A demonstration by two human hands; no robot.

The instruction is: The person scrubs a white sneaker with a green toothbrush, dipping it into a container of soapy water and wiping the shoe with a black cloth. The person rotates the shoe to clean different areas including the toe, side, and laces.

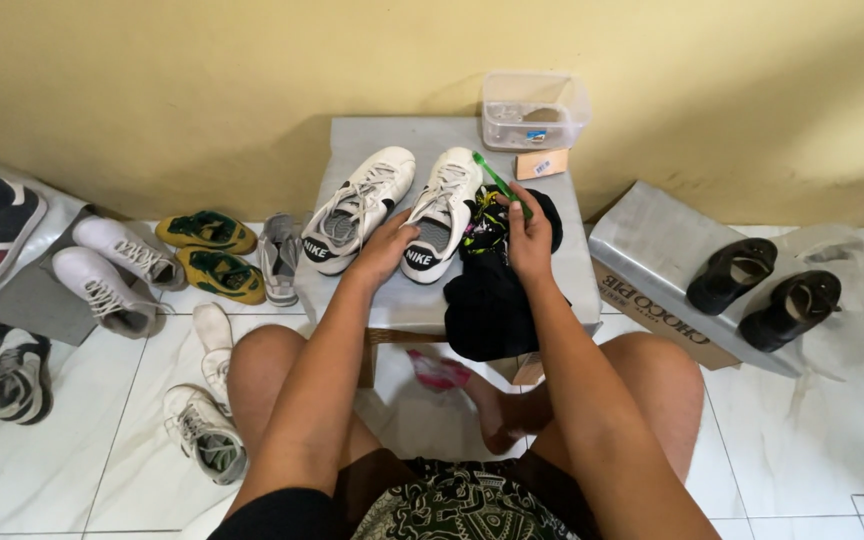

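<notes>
Seen from above, looking down over bare knees at a low grey table (pixel 562 285) set against a yellow wall.

Pair of white sneakers (pixel 397 210) lying side by side on the table, long axes running away from the viewer, toes toward the wall, heels nearest the body and splayed slightly apart. Left hand (pixel 384 247) reaching forward with arm nearly straight, resting palm down on the heel of the right-side sneaker, fingers loosely curled over it rather than clenched. Right hand (pixel 527 235) raised just beside that shoe, closed around a green toothbrush (pixel 497 180), whose handle slants up and to the left, tip over the shoe's toe. Black cloth (pixel 492 300) bunched under the right hand and draped over the table's front edge.

Clear plastic container (pixel 534 108) and a small tan block (pixel 541 163) at the table's far edge. More shoes on the white tiled floor to the left; black sandals (pixel 762 290) on a flattened cardboard box (pixel 652 300) to the right. Brush bristles too small to make out; right-hand fingertips hidden behind the hand.
</notes>
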